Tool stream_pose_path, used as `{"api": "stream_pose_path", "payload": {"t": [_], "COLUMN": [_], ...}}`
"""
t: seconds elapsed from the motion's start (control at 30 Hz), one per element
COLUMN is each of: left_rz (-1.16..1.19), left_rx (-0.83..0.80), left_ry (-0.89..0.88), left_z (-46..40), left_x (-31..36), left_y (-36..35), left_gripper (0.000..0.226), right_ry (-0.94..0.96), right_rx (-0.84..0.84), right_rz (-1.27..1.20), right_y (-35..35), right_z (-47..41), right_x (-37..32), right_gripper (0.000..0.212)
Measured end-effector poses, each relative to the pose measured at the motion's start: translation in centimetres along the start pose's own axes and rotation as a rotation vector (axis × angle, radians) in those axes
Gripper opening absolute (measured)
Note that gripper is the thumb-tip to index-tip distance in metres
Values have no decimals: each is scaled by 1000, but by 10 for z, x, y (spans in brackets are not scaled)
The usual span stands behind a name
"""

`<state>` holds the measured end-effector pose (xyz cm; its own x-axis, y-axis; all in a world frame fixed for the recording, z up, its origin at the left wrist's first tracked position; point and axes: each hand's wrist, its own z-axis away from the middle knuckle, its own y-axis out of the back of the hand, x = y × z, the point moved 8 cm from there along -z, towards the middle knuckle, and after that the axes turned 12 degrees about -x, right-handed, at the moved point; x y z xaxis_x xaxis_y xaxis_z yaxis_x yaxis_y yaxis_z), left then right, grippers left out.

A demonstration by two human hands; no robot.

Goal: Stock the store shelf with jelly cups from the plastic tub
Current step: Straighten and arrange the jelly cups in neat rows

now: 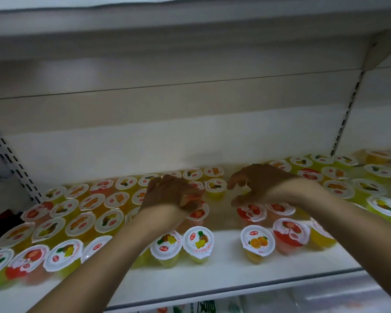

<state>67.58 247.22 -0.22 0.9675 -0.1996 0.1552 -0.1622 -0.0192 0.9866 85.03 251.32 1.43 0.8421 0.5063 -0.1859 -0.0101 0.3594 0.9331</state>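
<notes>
My left hand (169,195) pinches a jelly cup (198,214) mid-shelf (224,274); my right hand (255,186) hovers beside it, fingers loosely curled, holding nothing.

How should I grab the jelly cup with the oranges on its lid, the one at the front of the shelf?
Grip the orange-lid cup by its sides just under the wide lid rim, coming from the front and above. It stands upright near the shelf edge, and its body narrows downward, so the rim stops slipping. A red-lid cup stands close on its right; its left side is freer for fingers.
</notes>
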Motion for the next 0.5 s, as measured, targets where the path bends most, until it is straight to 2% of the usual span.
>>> {"api": "stream_pose_path", "payload": {"t": [0.07,0.2,0.37,0.5], "left_rz": [4,-38,-41,-21], "left_rx": [-41,-109,-72,-69], "left_ry": [9,20,19,54], "left_z": [8,15,15,15], "left_x": [3,7,12,11], "left_y": [-2,-9,-6,-7], "left_gripper": [34,71,44,41], "right_ry": [-68,-141,-150,-131], "right_rx": [-27,-35,-3,70], "right_rz": [33,96,64,12], "right_y": [-2,-15,-23,-24], "right_z": [13,21,17,6], "right_x": [4,7,7,-6], "right_gripper": [50,52,51,48]}}
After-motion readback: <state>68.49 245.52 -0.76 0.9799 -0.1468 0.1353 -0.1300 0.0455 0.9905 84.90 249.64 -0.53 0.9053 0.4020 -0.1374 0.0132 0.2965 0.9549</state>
